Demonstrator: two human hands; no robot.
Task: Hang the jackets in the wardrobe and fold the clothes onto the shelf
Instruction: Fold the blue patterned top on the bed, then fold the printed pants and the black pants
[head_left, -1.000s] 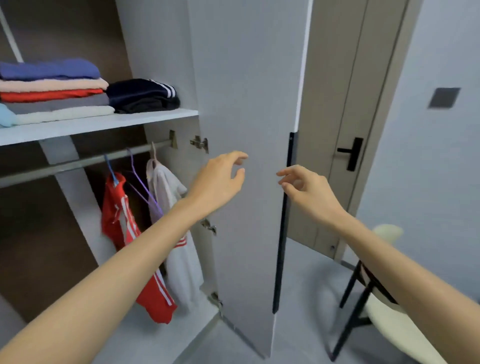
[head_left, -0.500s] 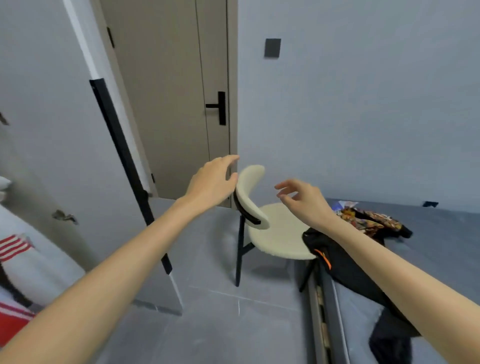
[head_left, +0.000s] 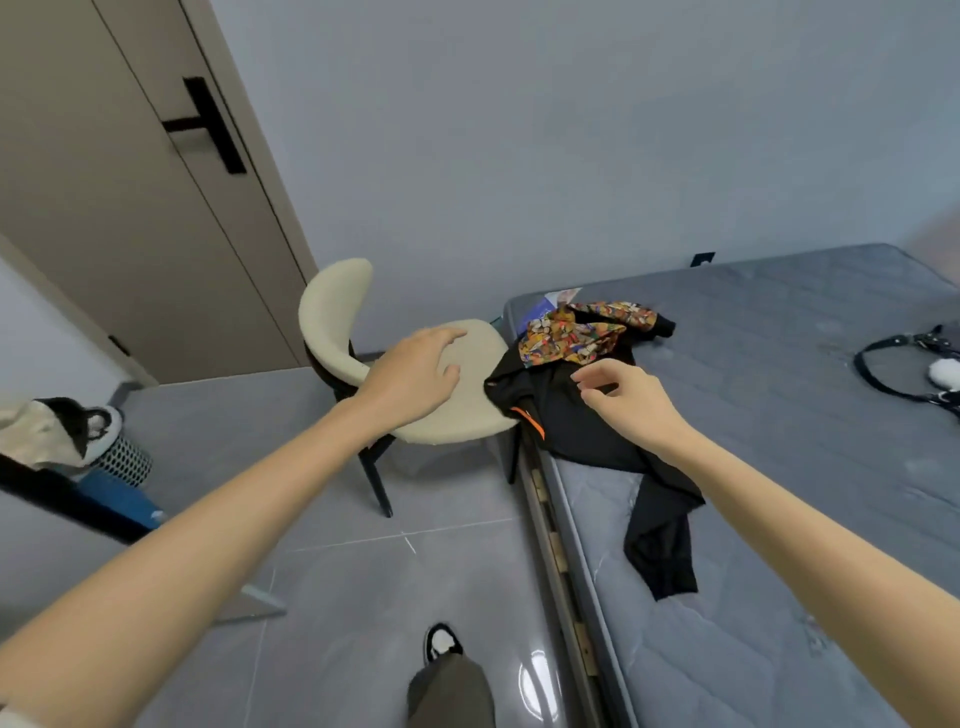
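Jacket (head_left: 587, 436) over mattress (head_left: 779, 415) edge, against chair (head_left: 332, 312)

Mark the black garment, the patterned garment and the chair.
black garment (head_left: 576, 441): head view, middle of its main body.
patterned garment (head_left: 571, 338): head view, middle of the crumpled fabric.
chair (head_left: 327, 306): head view, cream backrest.

Count from my view: one mattress (head_left: 779, 364) with two garments on it, one black jacket (head_left: 571, 441) and one patterned garment (head_left: 576, 332). One cream chair (head_left: 332, 312). One door (head_left: 104, 208), upper left. One mesh bin (head_left: 124, 460). Two hands: my left hand (head_left: 415, 379), my right hand (head_left: 628, 405).
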